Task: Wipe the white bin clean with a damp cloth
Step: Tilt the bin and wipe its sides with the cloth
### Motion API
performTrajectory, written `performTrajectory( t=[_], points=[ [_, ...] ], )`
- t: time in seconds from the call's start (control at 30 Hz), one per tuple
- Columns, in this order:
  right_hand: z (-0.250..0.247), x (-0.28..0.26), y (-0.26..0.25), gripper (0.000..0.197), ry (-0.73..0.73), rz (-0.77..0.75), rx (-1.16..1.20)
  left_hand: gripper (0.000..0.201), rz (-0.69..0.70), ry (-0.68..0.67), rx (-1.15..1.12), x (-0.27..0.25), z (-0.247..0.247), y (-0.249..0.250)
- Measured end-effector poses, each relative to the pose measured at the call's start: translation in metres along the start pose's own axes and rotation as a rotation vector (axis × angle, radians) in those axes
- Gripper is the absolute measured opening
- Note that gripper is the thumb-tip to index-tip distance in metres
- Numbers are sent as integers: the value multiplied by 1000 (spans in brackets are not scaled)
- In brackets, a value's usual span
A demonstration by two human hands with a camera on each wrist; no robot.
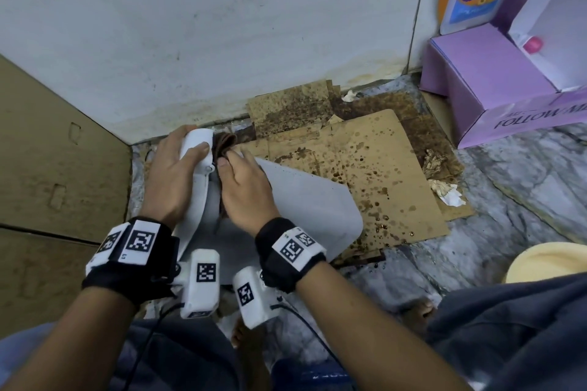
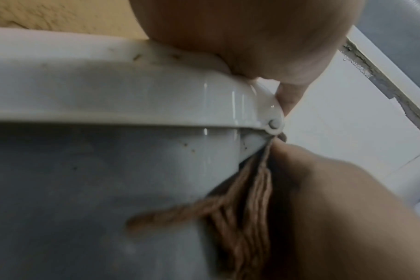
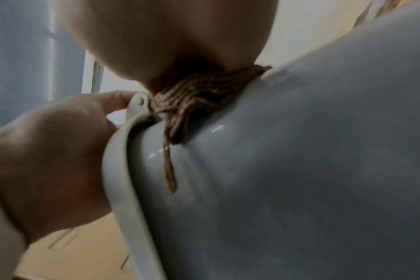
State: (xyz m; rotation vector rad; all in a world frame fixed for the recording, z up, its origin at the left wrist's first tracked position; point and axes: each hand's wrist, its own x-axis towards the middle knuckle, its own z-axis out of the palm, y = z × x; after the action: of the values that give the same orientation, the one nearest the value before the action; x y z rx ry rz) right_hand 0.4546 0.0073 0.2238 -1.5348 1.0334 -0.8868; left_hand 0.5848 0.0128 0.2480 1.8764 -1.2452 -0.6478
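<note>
Midway, seemingly: left hand (image 1: pixel 178 168) grips the white bin's (image 1: pixel 305 200) rim, right hand (image 1: pixel 244 190) presses the brown cloth (image 1: pixel 224 144) at its hinge; specks remain on the bin's side

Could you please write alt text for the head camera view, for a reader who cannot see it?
A person's right hand presses a brown cloth against a white bin lying on its side on stained cardboard, while the left hand grips the bin's rim. A purple box stands at the right.
</note>
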Motion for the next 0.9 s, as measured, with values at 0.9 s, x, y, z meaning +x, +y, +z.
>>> performTrajectory(
  t=[0.9],
  points=[
    [-21, 6, 66, 46, -120, -25, -312, 69, -21, 12, -4, -19, -8, 2]
  ],
)
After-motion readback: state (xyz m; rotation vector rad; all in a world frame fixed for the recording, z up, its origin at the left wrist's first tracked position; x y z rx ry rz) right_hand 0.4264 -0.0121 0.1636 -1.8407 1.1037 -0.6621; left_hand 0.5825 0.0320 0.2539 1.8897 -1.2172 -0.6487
